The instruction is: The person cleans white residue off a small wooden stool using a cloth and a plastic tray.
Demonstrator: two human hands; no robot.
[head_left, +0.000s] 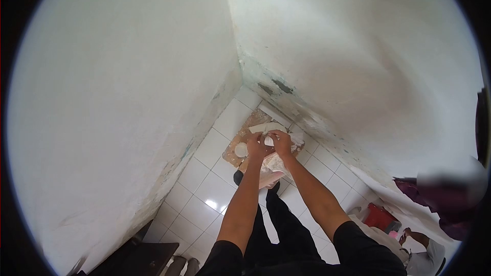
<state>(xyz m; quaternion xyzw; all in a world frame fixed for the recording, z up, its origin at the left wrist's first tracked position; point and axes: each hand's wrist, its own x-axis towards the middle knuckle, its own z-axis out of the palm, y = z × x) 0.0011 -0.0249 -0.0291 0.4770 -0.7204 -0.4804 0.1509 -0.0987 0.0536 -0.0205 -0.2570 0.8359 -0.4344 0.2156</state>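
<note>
In the room's corner, over a brown board [253,121] on the tiled floor [215,190], the left hand [255,146] and right hand [281,142] meet, both sets of fingers pinched shut on a small white piece [269,140] between them. A pale bag [273,167] hangs just below. A white disc [241,149] lies on the board. Another person's hand [409,235] shows far right.

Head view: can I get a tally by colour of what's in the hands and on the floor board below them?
White: 3 (round piece, flat sheet, scrap pinched by left hand and right hand)
Brown: 1 (board)
Pale pink: 1 (bundle under the hands)
Total: 5
</note>
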